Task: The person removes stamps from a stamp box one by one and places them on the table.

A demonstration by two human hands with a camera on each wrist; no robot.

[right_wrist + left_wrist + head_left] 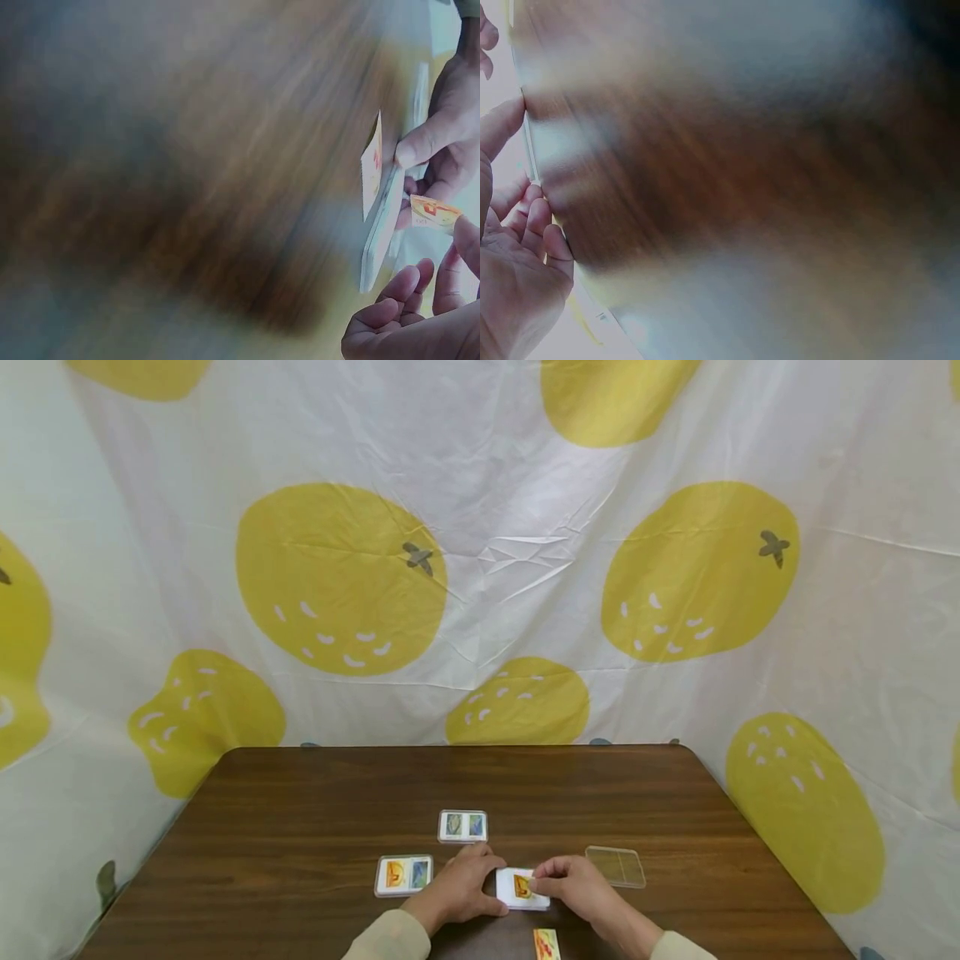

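Note:
A white-backed flat case [506,885] lies on the brown table. My left hand [460,885] grips its left end, thumb at the near edge and fingers at the far edge. Over this case my right hand [579,887] pinches a small orange stamp [433,211] between thumb and finger; the stamp looks tilted in the right wrist view. Another orange-red stamp [547,944] with a perforated edge lies on the table at the near side. The left wrist view shows my left fingers but little of the case.
Two clear cases, each with a pair of stamps, lie nearby: one at the left [403,875], one farther back [462,827]. A clear plastic cover [616,867] rests beyond my right hand. A fruit-patterned cloth [517,610] hangs behind the table [300,802].

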